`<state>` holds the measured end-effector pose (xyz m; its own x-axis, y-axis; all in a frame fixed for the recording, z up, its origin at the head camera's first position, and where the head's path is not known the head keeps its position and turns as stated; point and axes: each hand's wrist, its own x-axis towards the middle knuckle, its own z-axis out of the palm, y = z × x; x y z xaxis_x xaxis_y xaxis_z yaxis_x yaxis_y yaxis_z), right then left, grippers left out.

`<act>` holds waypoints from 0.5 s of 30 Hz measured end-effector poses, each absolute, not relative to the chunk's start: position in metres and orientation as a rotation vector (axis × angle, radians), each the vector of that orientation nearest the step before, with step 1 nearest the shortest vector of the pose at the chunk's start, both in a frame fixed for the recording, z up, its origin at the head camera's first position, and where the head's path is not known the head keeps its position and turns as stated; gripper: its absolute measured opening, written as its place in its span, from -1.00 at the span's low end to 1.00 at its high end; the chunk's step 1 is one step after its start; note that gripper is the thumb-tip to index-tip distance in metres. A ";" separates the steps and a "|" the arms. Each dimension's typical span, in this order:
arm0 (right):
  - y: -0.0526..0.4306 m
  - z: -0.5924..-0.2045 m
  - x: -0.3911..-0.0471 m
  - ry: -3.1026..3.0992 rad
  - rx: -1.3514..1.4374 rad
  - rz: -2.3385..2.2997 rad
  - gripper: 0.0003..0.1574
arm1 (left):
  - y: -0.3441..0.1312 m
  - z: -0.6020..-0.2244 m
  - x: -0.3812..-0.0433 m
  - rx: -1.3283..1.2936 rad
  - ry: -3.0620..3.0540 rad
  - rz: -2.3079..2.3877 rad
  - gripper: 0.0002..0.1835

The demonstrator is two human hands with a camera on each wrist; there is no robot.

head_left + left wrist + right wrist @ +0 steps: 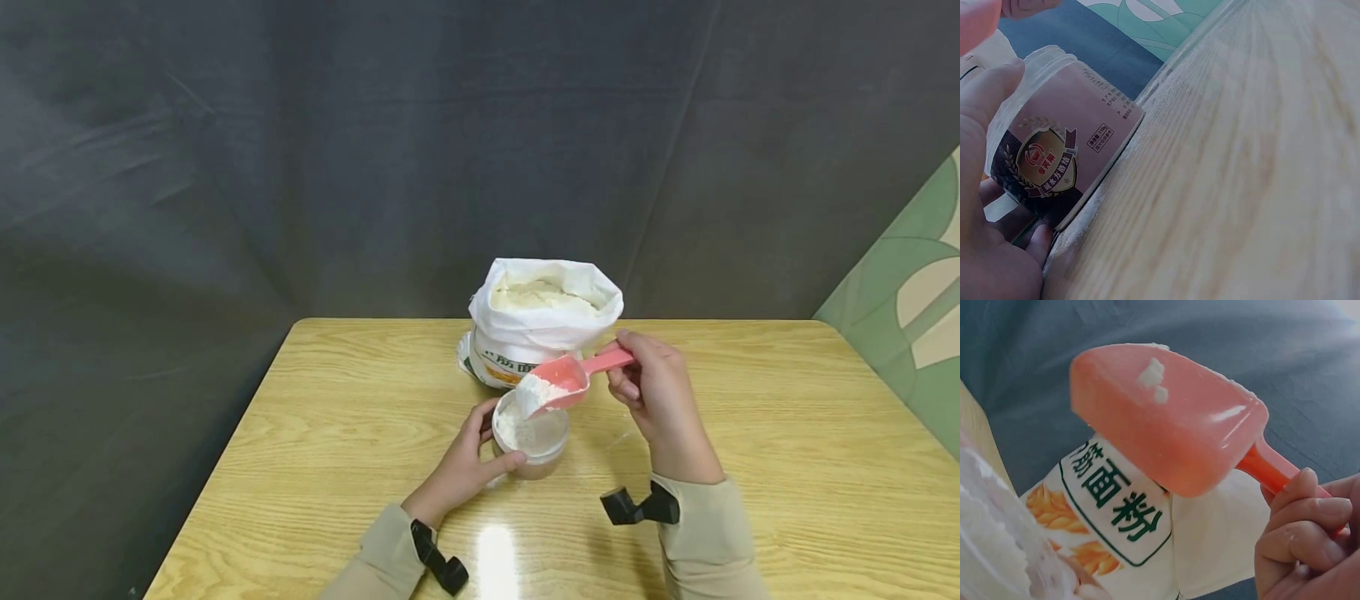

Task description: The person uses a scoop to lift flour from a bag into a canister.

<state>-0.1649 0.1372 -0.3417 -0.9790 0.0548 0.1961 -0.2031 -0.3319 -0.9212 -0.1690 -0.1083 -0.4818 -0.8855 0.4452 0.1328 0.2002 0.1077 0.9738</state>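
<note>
My right hand (660, 387) grips the handle of a pink scoop (566, 372), which carries white flour (537, 393) at its lip. The scoop is over a clear round jar (551, 458), tilted toward its mouth. Flour lies inside the jar. My left hand (476, 462) holds the jar from the left, thumb at the near side and fingers round the far side. In the left wrist view the jar (1088, 103) stands on the table with a pink and dark label. Flour clings to the underside of the scoop (1166, 425) in the right wrist view.
Just behind the jar stands an open white flour bag (525, 329), its top rolled down and flour visible inside. The wooden table (337, 417) ends at a dark cloth backdrop (420, 167). A green patterned panel (922, 275) is at the right.
</note>
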 end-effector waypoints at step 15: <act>0.134 -0.343 -0.167 -2.137 -0.107 2.102 -0.47 | -0.108 -0.486 -0.172 0.657 2.208 1.875 -0.13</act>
<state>-0.1673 0.1337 -0.3431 -0.9874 0.1499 0.0511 -0.0486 0.0203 -0.9986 -0.1720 -0.1077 -0.4862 -0.8883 0.4341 0.1501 0.2184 0.1116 0.9695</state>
